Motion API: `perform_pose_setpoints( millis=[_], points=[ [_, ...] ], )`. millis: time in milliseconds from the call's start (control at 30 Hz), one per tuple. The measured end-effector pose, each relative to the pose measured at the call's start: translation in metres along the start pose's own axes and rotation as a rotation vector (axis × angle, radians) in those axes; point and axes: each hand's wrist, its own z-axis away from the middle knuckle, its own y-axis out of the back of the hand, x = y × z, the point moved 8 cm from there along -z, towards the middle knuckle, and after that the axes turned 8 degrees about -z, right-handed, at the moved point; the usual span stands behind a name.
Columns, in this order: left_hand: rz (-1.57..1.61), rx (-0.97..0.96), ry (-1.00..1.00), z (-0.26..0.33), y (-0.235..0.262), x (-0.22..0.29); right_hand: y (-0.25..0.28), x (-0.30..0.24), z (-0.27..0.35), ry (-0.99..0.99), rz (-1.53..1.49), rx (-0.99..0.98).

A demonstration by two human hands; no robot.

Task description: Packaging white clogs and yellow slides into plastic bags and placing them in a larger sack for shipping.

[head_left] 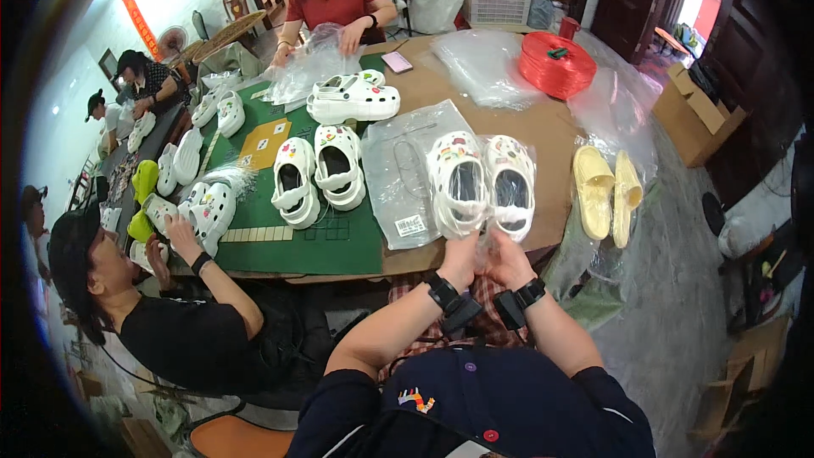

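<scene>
A pair of white clogs with small coloured charms (480, 178) lies inside a clear plastic bag (527, 153) at the near edge of the brown table (543, 123). My left hand (462, 256) and my right hand (507, 258) meet at the bag's open end, both pinching the plastic just below the heels of the clogs. To the left of the bagged pair lies a flat empty clear bag with a white label (410, 170).
Two more white clog pairs (318, 171) (353, 96) sit on a green mat (339, 242). A yellow pair (607, 191) lies at the right edge, a red cord spool (556, 64) at the back. Other people work at the left and far sides.
</scene>
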Motion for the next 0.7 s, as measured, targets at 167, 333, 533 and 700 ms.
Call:
perform_pose_setpoints(
  millis=[167,333,533,700],
  points=[
    [-0.352,0.052,0.112,0.019,0.014,-0.001,0.017,0.009,-0.003,-0.043,0.227,-0.005],
    [-0.528,0.293,-0.239,0.066,-0.002,0.046,0.003,-0.008,0.021,-0.048,0.203,0.043],
    [-1.600,0.156,-0.752,0.084,-0.029,0.042,-0.005,0.008,0.026,-0.177,0.056,-0.063],
    [-1.932,-0.006,-0.870,0.083,-0.037,0.022,-0.001,0.018,0.007,-0.172,0.182,-0.023]
  ],
)
